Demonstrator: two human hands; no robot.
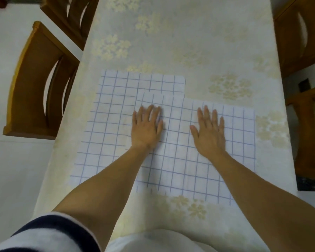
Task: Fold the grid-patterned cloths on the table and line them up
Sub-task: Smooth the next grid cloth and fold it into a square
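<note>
Two white cloths with a blue grid lie flat on the table point(171, 42). The upper cloth point(182, 160) sits at the centre right and overlaps the right part of the lower cloth point(109, 113), which reaches further left and back. My left hand point(147, 127) rests palm down with straight fingers on the left part of the upper cloth. On the same cloth, further right, my right hand point(209, 131) lies flat with its fingers spread. Neither hand grips anything.
A cream floral tablecloth covers the table. Wooden chairs stand along the left side point(38, 84) and the right side point(302, 39). The table's near edge is just below the cloths, by my body.
</note>
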